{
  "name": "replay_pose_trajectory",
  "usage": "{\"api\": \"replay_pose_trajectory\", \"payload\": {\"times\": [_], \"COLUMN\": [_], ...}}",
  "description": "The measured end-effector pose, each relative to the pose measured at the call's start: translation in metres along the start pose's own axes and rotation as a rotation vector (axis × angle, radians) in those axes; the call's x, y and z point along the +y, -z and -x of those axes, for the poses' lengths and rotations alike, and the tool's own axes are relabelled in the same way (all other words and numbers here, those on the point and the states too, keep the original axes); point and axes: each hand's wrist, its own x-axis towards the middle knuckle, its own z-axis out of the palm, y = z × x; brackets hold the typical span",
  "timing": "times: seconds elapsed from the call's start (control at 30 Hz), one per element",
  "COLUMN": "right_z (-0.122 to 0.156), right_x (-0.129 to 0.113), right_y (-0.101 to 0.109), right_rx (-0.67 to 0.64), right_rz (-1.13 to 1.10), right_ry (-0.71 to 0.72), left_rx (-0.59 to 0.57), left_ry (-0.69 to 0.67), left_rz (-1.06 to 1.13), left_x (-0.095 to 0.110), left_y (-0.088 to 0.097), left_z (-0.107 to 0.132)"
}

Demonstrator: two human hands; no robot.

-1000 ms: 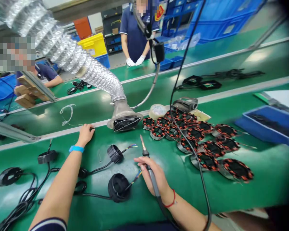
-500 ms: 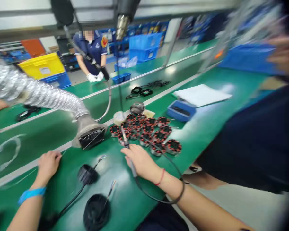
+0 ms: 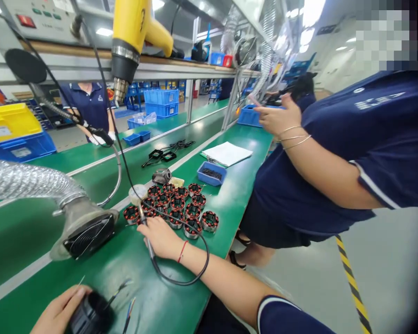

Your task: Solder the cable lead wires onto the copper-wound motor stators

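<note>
My right hand is closed around a soldering iron, whose tip points up toward a pale tape roll. The iron's black cable loops over my wrist. At the bottom left, my left hand is closed, with a thin length of solder wire sticking up from its fingers. It lies against a black round housing with loose wire ends. Beyond my right hand sit several motor stators with copper windings, grouped on the green bench.
A fume-extraction hose with a nozzle stands at left. A yellow heat gun hangs above. Farther along are a blue tray and white paper. One co-worker stands at right, another across the bench.
The view has swung up and to the right, bringing the heat gun and nearby co-worker into sight. My left hand has come to the black housing. My right hand still holds the soldering iron.
</note>
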Motion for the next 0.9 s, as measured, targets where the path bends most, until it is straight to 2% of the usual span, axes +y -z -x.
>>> {"api": "replay_pose_trajectory", "payload": {"times": [0.03, 0.13, 0.2, 0.23, 0.33, 0.43, 0.53, 0.63, 0.77, 0.9], "right_z": [0.001, 0.008, 0.017, 0.022, 0.037, 0.047, 0.046, 0.04, 0.038, 0.042], "right_x": [-0.001, -0.012, -0.025, -0.032, -0.053, -0.067, -0.068, -0.063, -0.059, -0.057], "right_y": [0.002, 0.006, 0.008, 0.009, 0.01, 0.01, 0.01, 0.009, 0.0, -0.013], "right_rx": [-0.011, -0.029, -0.046, -0.053, -0.071, 0.002, 0.095, 0.054, -0.089, -0.069], "right_rz": [-0.024, -0.127, -0.217, -0.263, -0.386, -0.516, -0.614, -0.655, -0.71, -0.748], "right_ry": [-0.012, -0.034, -0.015, 0.004, 0.074, 0.185, 0.24, 0.212, 0.212, 0.193], "left_rx": [-0.075, -0.2, -0.34, -0.367, -0.21, -0.015, 0.063, 0.027, -0.138, -0.249], "left_ry": [-0.019, -0.024, -0.051, -0.059, 0.007, 0.076, 0.06, 0.046, 0.041, 0.004], "left_rz": [0.043, 0.058, 0.104, 0.151, 0.262, 0.311, 0.317, 0.314, 0.348, 0.366], "left_x": [0.01, 0.035, 0.045, 0.047, 0.047, 0.047, 0.049, 0.051, 0.051, 0.054], "left_y": [-0.005, -0.014, -0.018, -0.02, -0.025, -0.029, -0.03, -0.029, -0.024, -0.014], "left_z": [0.006, 0.024, 0.031, 0.033, 0.031, 0.023, 0.014, 0.008, 0.008, 0.01]}}
